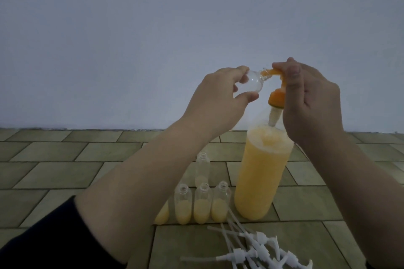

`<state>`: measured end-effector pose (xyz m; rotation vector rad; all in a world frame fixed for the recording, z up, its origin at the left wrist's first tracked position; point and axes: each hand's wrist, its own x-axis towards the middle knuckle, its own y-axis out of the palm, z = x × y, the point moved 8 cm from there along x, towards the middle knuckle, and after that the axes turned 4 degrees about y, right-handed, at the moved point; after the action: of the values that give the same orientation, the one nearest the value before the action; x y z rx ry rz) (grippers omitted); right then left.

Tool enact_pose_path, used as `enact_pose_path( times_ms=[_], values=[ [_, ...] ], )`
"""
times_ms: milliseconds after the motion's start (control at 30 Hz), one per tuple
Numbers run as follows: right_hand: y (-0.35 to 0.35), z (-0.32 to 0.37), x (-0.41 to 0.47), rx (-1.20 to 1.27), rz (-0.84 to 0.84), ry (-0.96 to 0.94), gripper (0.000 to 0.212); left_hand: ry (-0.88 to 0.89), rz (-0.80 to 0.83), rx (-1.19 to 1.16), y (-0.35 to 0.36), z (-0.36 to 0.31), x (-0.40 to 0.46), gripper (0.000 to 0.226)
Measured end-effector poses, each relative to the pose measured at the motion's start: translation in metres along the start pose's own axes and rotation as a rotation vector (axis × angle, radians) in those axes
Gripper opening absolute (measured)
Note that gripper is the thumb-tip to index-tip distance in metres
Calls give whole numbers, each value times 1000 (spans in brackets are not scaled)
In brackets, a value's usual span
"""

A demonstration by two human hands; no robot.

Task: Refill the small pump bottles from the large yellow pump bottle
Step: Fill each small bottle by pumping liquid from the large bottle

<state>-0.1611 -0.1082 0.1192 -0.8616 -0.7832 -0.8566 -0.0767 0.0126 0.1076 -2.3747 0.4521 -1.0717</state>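
The large yellow pump bottle (261, 172) stands on the tiled floor, full of yellow liquid. My right hand (310, 102) presses on its orange pump head (276, 96). My left hand (218, 98) holds a small clear bottle (101, 82) on its side, mouth against the orange spout. Several small bottles (202, 205) stand in front of the big one, partly filled with yellow liquid, all uncapped. One more (202, 167) stands behind them. My left forearm hides part of the leftmost one.
A heap of white pump tops (255, 249) with long dip tubes lies on the floor at the lower right. A plain pale wall (153, 28) rises just behind the bottles. The floor is brownish tile (54, 170).
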Motion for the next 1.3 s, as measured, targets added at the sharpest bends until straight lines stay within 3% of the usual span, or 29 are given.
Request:
enact_pose_path(
  times_ms=[667,967,1300],
  values=[
    [7,-7,-9,-82,-4,-46,45,-11,-17,-16,5,5,-6,49],
    [0,-1,2,-84,74,-47,52,-23,-9,-13,2,1,-4,48],
    [9,-8,-11,-80,49,-13,45,-51,1,-24,9,6,-9,49]
  ],
)
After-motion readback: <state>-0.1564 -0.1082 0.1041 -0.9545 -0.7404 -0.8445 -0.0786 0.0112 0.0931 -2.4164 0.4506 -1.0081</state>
